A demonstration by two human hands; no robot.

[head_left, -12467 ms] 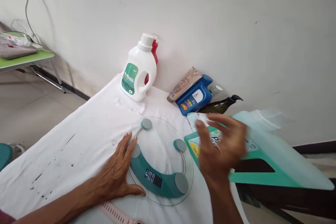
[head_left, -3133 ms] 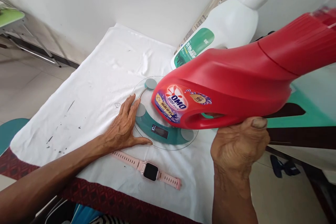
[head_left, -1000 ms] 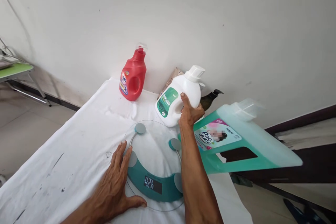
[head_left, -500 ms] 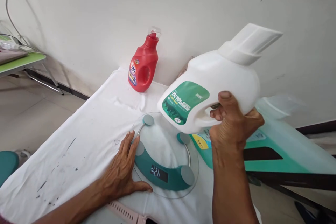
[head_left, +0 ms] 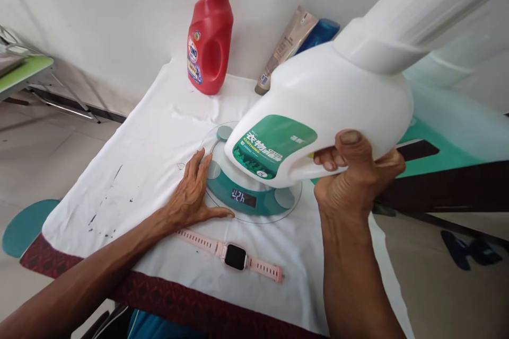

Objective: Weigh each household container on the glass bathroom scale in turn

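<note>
My right hand [head_left: 358, 175] is wrapped round the handle of a large white detergent bottle [head_left: 318, 95] with a green label. The bottle leans to the right, its base over the glass bathroom scale [head_left: 226, 193]; whether it touches the glass, I cannot tell. Teal trim and a lit display [head_left: 244, 197] show on the scale's near side. With fingers spread, my left hand [head_left: 194, 190] lies along the scale's left edge. A pink-strapped smartwatch [head_left: 235, 256] rests on the cloth in front of the scale.
By the wall stands a red OMO bottle [head_left: 210, 37]. Behind the white bottle are a beige tube [head_left: 284, 50] and a blue bottle [head_left: 320, 34], partly hidden. A big green-filled jug [head_left: 457, 127] is at the right. White cloth [head_left: 131, 169] covers the table; a teal stool [head_left: 29, 228] is at left.
The red bottle, earlier in my right hand over the scale, now stands by the wall. My right hand has taken the white bottle and brought it over the scale. My left hand has stayed there.
</note>
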